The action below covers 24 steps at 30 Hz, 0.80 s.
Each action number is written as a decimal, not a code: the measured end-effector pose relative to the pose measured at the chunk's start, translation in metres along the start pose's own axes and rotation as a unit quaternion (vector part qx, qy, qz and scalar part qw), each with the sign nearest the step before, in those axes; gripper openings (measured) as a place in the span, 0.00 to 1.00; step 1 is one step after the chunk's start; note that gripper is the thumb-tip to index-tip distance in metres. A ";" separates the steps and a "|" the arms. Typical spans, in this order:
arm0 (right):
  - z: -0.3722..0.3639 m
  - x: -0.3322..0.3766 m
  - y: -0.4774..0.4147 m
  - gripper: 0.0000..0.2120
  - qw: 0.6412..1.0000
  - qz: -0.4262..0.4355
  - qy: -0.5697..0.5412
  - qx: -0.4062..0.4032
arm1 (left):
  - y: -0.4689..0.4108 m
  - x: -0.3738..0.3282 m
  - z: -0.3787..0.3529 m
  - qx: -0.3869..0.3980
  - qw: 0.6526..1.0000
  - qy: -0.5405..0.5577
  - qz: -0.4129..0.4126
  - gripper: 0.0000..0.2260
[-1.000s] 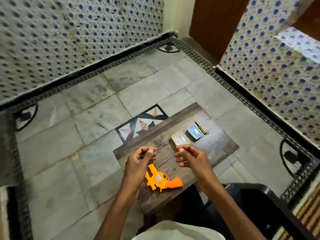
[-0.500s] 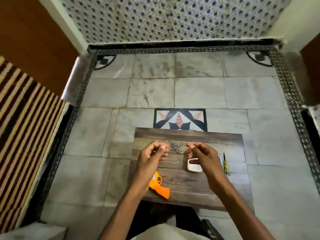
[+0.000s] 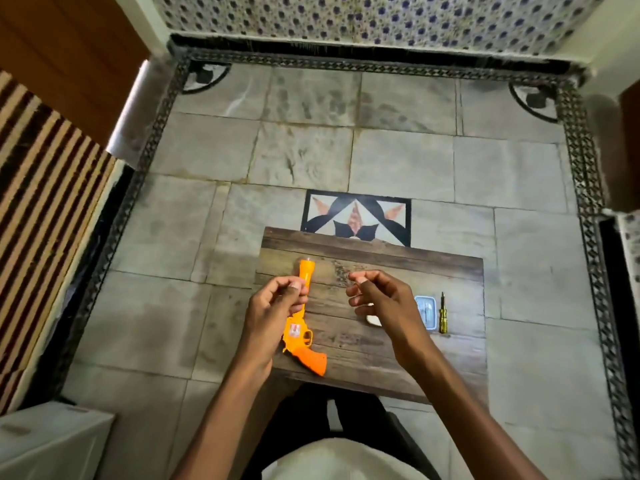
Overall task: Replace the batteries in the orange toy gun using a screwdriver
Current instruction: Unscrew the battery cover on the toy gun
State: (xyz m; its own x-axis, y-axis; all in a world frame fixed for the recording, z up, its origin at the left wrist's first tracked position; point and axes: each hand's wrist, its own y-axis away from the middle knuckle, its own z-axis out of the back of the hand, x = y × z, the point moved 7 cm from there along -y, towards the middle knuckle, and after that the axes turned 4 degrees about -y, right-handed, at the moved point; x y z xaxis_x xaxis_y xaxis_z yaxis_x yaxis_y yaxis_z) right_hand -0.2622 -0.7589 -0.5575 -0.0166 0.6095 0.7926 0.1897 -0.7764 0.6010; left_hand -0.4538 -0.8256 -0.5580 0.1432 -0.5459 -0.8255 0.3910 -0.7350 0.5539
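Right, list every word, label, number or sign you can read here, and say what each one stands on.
No text here can be read.
Sticker on the side of the orange toy gun: white with red marks, too blurred to read.
Yellow-handled screwdriver: no legible marking.
Clear plastic box: no legible marking.

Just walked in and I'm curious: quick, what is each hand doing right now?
Left hand: fingers curled over the barrel of the orange toy gun; whether it grips cannot be told.
Right hand: closed, fingers curled, nothing visible in it.
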 end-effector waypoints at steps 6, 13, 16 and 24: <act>0.006 -0.022 -0.051 0.08 1.000 0.010 0.022 -0.020 | -0.061 0.029 -0.027 0.061 0.998 -0.027 -0.001 0.07; 0.029 -0.095 -0.145 0.08 0.999 0.040 -0.007 -0.036 | -0.153 0.097 -0.086 0.084 0.995 -0.044 -0.038 0.06; 0.045 -0.138 -0.181 0.08 0.997 0.042 -0.022 -0.054 | -0.184 0.139 -0.113 0.090 0.994 -0.036 -0.047 0.06; 0.074 -0.223 -0.257 0.09 0.992 0.113 -0.022 -0.050 | -0.250 0.234 -0.142 0.101 0.988 -0.016 -0.112 0.07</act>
State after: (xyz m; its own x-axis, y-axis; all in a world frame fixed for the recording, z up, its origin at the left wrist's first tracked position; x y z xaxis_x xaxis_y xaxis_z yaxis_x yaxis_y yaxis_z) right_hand -0.2345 -0.6832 -0.8966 0.0578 0.4231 0.9042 0.0863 -0.9045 0.4177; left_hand -0.3887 -0.7125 -0.9052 0.0437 -0.3695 -0.9282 0.2192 -0.9029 0.3698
